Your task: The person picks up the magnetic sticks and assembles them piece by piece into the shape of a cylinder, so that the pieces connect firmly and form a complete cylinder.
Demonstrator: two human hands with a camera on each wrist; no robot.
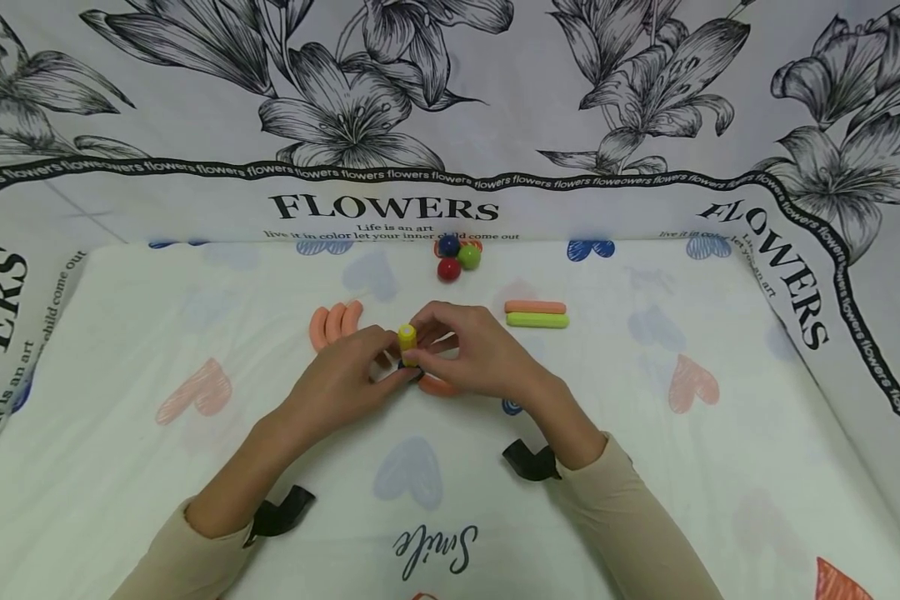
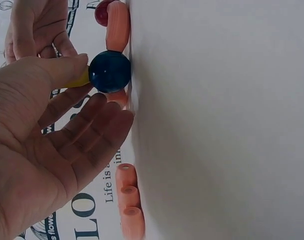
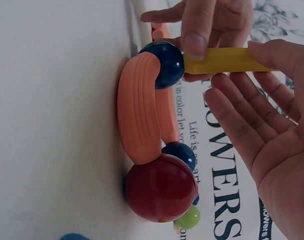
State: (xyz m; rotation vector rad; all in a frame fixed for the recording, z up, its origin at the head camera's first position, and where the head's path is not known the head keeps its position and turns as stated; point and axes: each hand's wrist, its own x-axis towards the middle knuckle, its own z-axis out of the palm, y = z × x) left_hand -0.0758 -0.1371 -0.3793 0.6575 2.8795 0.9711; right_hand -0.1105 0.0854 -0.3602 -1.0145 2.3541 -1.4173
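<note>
A ribbed yellow rod (image 3: 221,61) stands upright on a dark blue ball (image 2: 110,71). Low on the rod, beside the ball, my left hand (image 1: 348,371) pinches it with the thumb and a finger. The rod's upper end is between the thumb and fingers of my right hand (image 1: 483,350). From the blue ball a curved orange rod (image 3: 139,107) leads to a red ball (image 3: 161,187). Behind it, a second orange rod (image 3: 167,115) runs toward another blue ball (image 3: 180,156). In the head view my hands hide most of this joined piece.
Three curved orange rods (image 1: 335,323) lie left of my hands. To the right are a straight orange rod (image 1: 536,307) and a light green rod (image 1: 537,320). Farther back sit a blue ball (image 1: 447,245), a green ball (image 1: 468,257) and a red ball (image 1: 449,269).
</note>
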